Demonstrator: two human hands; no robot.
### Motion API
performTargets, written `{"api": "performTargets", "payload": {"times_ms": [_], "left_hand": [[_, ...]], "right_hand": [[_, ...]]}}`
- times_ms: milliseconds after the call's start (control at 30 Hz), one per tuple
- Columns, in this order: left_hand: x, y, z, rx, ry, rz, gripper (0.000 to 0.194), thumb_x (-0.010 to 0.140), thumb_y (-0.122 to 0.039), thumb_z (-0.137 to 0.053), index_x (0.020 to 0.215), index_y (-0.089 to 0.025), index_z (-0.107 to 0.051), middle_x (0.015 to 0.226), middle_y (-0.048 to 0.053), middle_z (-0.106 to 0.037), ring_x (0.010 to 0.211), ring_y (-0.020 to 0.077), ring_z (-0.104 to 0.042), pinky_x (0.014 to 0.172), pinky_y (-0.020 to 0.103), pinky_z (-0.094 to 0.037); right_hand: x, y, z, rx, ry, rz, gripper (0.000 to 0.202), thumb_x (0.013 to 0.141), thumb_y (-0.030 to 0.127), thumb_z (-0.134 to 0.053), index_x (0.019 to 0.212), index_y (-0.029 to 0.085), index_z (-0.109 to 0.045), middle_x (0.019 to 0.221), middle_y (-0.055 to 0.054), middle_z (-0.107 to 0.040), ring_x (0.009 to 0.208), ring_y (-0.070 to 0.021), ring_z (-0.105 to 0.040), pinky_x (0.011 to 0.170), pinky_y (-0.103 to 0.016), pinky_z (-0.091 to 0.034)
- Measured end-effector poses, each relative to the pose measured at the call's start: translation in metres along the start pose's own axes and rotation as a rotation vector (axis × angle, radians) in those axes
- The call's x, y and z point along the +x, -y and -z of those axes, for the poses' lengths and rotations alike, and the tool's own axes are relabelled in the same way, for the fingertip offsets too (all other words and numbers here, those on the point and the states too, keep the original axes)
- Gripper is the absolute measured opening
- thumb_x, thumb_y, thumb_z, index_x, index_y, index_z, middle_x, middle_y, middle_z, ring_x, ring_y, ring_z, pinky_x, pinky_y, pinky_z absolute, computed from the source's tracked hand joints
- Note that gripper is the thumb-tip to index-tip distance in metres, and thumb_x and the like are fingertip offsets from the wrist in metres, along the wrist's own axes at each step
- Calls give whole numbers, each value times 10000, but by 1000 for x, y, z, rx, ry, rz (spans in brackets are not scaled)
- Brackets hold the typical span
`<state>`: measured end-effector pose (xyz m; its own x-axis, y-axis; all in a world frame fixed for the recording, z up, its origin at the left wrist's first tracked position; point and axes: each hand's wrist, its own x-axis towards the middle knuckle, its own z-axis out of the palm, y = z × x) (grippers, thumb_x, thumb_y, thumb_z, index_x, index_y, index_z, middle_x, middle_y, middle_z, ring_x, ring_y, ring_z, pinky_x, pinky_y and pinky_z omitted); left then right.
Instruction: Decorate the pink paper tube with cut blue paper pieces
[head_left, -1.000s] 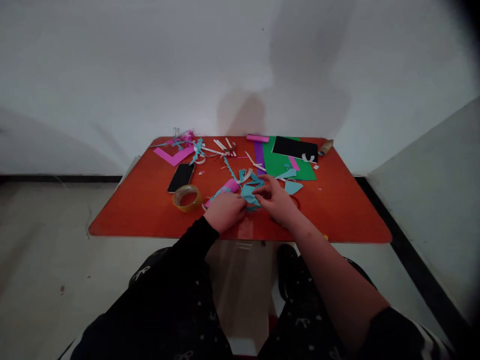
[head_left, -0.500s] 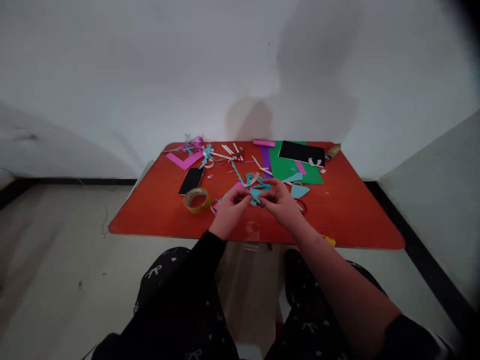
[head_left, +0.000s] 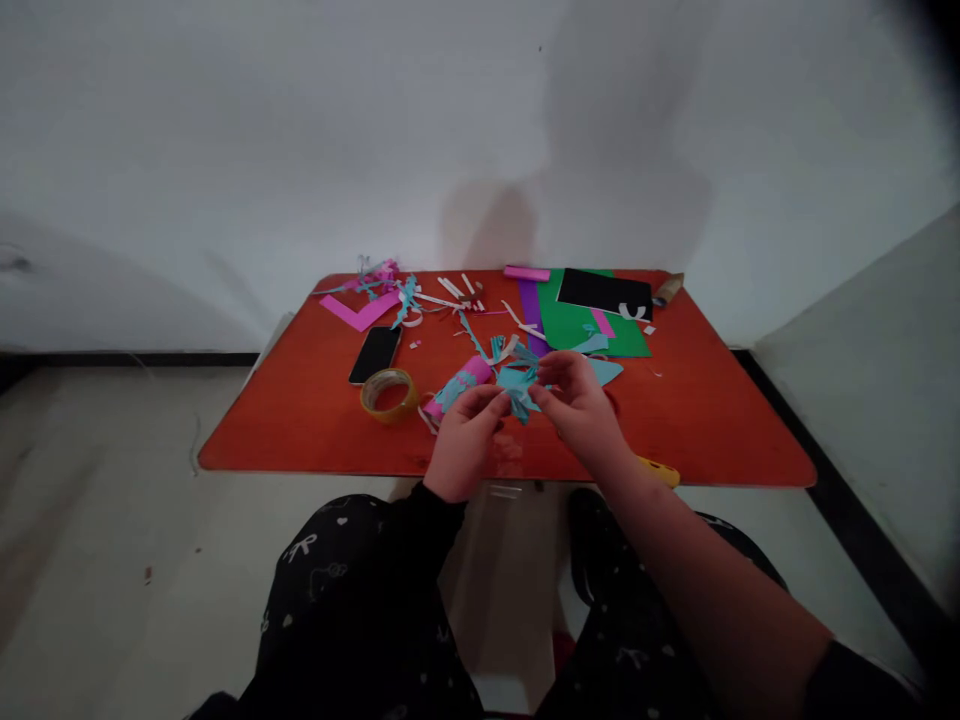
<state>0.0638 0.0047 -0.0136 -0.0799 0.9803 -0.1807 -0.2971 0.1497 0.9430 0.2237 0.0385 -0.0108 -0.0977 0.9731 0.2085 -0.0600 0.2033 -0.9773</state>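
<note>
Between my hands, over the front middle of the red table [head_left: 720, 440], is a cut and folded piece of light blue paper [head_left: 517, 388] with fringed ends. My left hand [head_left: 466, 435] pinches its left edge between thumb and fingers. On its right side, my right hand [head_left: 576, 400] grips it, fingers curled and thumb close to the left thumb. Just beyond my left hand lies a pink paper roll [head_left: 472, 373] with blue fringe around it. A flat light blue paper piece [head_left: 606, 371] shows behind my right hand.
Left of my hands are a tape roll [head_left: 388, 395] and a phone [head_left: 376, 354]. Farther back lie pink paper [head_left: 361, 313], scraps, a green sheet [head_left: 562, 325] and a black tablet-like slab [head_left: 604, 292]. A yellow object [head_left: 661, 471] sits at the front edge.
The blue paper has turned and spread, so more of it shows between my hands. My left hand has moved slightly right and down, uncovering more of the pink roll. The view has shifted a little.
</note>
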Motion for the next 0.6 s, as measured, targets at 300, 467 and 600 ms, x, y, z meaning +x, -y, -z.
{"api": "performTargets", "payload": {"times_ms": [300,467,600], "left_hand": [[-3,-12,2,215,25,-53,291,782,-407,-797,964,-183,-834,926,60,-800,871,212,-712,744,320,-577],[-3,-11,-4,177,7,-90,244,764,-389,-820,893,-182,-824,896,62,-800,831,202,-712,723,309,-588],[-2,-9,-4,160,-56,-97,227,752,-373,-830,880,-188,-805,856,43,-784,794,185,-699,721,309,-583]], "right_hand": [[-3,5,3,191,142,-177,287,789,388,-833,849,232,-599,773,31,-614,686,-130,-554,666,-290,-478],[-4,-1,-4,271,137,-203,351,768,430,-859,850,234,-581,778,36,-600,689,-129,-565,681,-300,-487],[-3,-1,-5,265,139,-209,345,763,421,-862,846,232,-585,764,40,-590,678,-124,-560,665,-293,-479]]}}
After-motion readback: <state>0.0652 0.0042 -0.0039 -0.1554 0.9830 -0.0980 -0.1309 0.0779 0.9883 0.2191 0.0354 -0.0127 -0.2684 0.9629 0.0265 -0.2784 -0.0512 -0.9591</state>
